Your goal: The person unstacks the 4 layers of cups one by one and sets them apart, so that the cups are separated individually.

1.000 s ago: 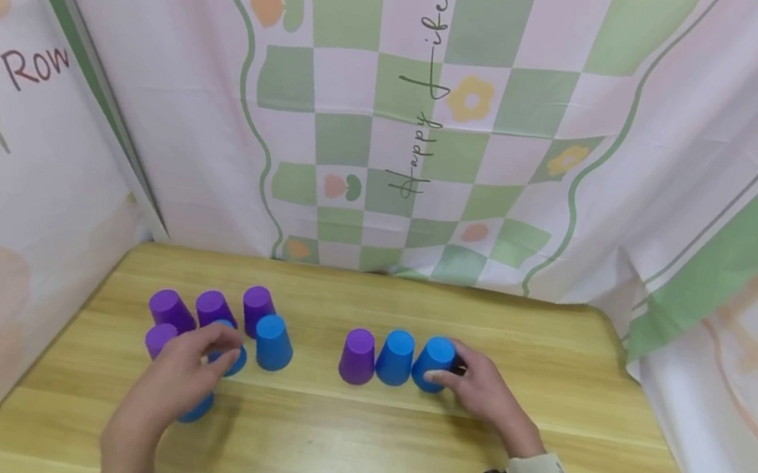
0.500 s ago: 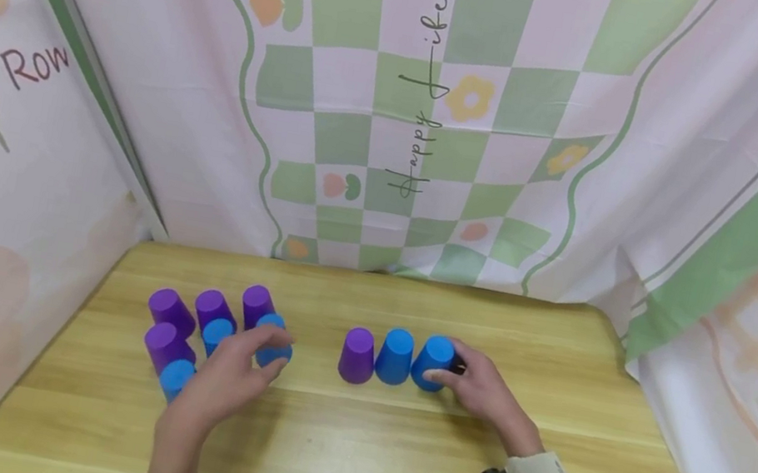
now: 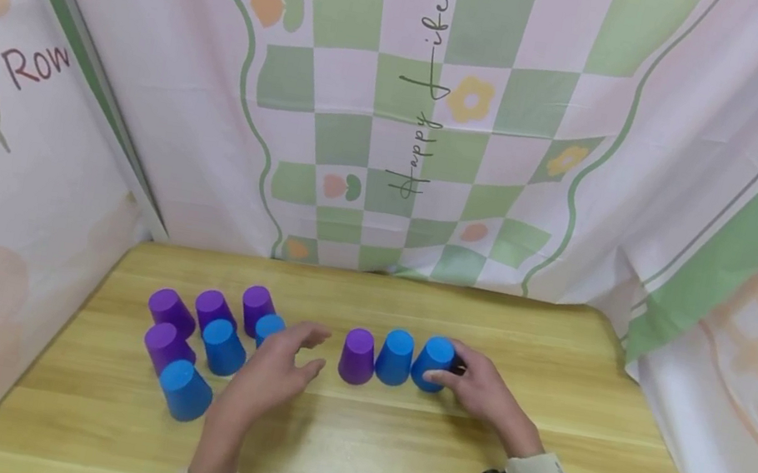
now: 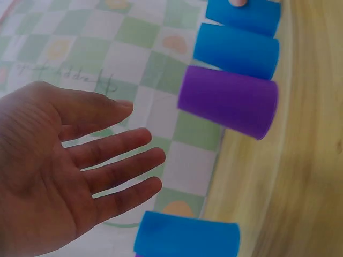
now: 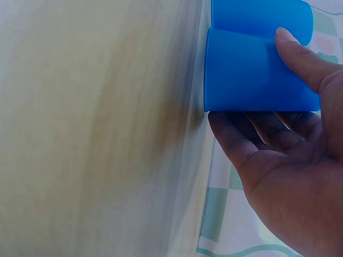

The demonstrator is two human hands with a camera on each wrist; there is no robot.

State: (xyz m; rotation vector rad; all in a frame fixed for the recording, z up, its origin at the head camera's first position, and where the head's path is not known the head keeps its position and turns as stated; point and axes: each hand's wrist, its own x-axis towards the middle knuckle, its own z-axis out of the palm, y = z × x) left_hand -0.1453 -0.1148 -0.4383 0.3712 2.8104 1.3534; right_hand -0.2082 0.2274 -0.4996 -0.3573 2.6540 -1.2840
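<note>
At the right end of a short row stands an upside-down blue cup (image 3: 433, 353); my right hand (image 3: 484, 395) holds it, thumb on its front and fingers against its right side. In the right wrist view the thumb lies across the same blue cup (image 5: 252, 72). Beside it stand another blue cup (image 3: 394, 359) and a purple cup (image 3: 357, 358). My left hand (image 3: 271, 374) hovers left of the purple cup, thumb and fingers apart, holding nothing. In the left wrist view, its spread fingers (image 4: 131, 155) are apart from the purple cup (image 4: 228, 101). Behind the left hand a blue cup (image 3: 269, 325) is partly hidden.
Several more upside-down cups stand on the left of the wooden table (image 3: 338, 466), among them a purple cup (image 3: 171, 311) at the back and a blue cup (image 3: 186, 391) in front. A printed curtain (image 3: 417, 108) hangs at the table's far edge.
My left hand has moved right, from over the left group of cups toward the purple cup in the row, uncovering blue cups behind it. The right hand stays on its blue cup.
</note>
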